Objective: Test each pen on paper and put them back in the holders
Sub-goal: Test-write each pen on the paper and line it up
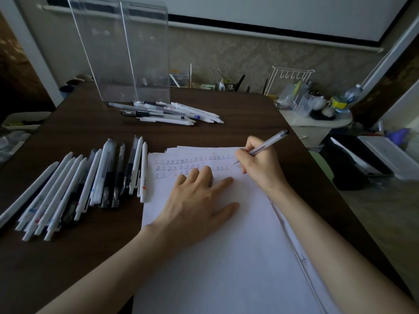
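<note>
From the head view, the person is bent over a dark wooden counter (79,268) with a white sheet of paper (226,257) lying in front of them. The right hand (258,164) has its fingers curled round a clear pen (265,146) with a dark cap end. The pen slants up and to the right, and its tip is down on the paper at the right-hand end of the top lines. Three short rows of small written marks (192,159) run across the top of the sheet, some of them reddish.

The left hand (199,200) lies flat on the paper just below those rows. Its fingers are straight and spread, and it grasps nothing.

Left of the sheet, a row of pens (90,184) lies side by side on the counter, white barrels mixed with black and clear ones; the nearest sits just beside the paper's edge. Farther back a loose heap of pens (167,113) lies crosswise at the foot of two tall clear holders (122,53), which stand upright together near the far edge.

Beyond the counter to the right, a pale side table (322,123) is crowded with small household things too blurred to name.
</note>
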The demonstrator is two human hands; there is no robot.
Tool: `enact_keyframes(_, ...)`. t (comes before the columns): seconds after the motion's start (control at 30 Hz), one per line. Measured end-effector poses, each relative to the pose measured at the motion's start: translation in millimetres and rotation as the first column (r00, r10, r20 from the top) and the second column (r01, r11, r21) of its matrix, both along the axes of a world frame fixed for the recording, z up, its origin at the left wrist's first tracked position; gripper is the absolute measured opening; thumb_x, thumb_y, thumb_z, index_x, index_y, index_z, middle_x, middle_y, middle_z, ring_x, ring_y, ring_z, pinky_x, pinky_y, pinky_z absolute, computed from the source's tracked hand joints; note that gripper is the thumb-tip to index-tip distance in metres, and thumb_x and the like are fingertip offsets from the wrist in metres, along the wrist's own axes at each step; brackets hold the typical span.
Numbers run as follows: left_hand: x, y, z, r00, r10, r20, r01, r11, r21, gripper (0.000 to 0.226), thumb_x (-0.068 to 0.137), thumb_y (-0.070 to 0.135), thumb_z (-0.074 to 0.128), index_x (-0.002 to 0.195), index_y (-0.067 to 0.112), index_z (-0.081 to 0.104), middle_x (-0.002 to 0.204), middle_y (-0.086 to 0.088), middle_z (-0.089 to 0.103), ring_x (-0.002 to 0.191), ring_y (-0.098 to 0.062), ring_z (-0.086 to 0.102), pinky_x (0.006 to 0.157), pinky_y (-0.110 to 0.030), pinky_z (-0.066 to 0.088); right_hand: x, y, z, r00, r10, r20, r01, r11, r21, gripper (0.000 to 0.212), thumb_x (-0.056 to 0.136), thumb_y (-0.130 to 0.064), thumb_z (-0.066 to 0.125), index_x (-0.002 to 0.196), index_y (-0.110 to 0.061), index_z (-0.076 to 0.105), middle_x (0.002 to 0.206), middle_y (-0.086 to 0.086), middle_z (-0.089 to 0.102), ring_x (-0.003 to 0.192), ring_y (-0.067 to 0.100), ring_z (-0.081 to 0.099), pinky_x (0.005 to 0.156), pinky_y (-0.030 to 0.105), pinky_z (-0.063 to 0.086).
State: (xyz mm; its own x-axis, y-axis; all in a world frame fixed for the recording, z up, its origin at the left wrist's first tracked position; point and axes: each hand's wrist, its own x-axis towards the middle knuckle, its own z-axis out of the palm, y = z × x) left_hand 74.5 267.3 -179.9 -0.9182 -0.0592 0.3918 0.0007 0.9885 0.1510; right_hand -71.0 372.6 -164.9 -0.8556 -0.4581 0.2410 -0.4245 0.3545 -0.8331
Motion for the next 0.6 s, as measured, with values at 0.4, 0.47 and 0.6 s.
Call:
enact_keyframes(0.4, 0.1, 1.1, 0.7, 0.999, 0.046, 0.021, -0.047, 0.998, 0.052, 0.059, 0.082, 0.065, 0.033, 0.121, 0.029, 0.058, 0.086, -0.003, 0.045, 0.075, -0.024, 0.045, 0.065, -0.033, 0.033, -4.0, 0.2, -6.2, 0.997, -0.025, -0.073, 0.026, 0.999, 0.02, 0.02, 0.071, -0.027, 0.051, 0.061, -0.016, 0.037, 0.044, -0.001, 0.045, 0.048, 0.024, 0.048, 0.054, 0.046, 0.045)
enact_keyframes(0.47, 0.3, 1.2, 0.7, 0.999, 0.049, 0.02, -0.05, 0.997, 0.056, 0.059, 0.082, 0.065, 0.033, 0.12, 0.029, 0.059, 0.085, -0.003, 0.045, 0.075, -0.024, 0.045, 0.065, -0.033, 0.033, -3.9, 0.3, -6.4, 0.998, -0.024, -0.054, 0.025, 0.999, 0.03, 0.02, 0.07, -0.028, 0.051, 0.059, -0.018, 0.037, 0.041, -0.003, 0.046, 0.047, 0.023, 0.048, 0.055, 0.047, 0.046)
enact_keyframes(0.6, 0.6, 1.9, 0.7, 0.998, 0.054, 0.02, -0.055, 0.997, 0.056, 0.058, 0.081, 0.065, 0.034, 0.119, 0.029, 0.06, 0.085, -0.003, 0.046, 0.075, -0.024, 0.046, 0.065, -0.033, 0.035, -5.2, 0.0, -6.3, 0.999, -0.036, -0.03, 0.036, 0.999, 0.021, 0.021, 0.066, -0.03, 0.05, 0.053, -0.022, 0.036, 0.039, -0.004, 0.042, 0.045, 0.021, 0.047, 0.052, 0.046, 0.044)
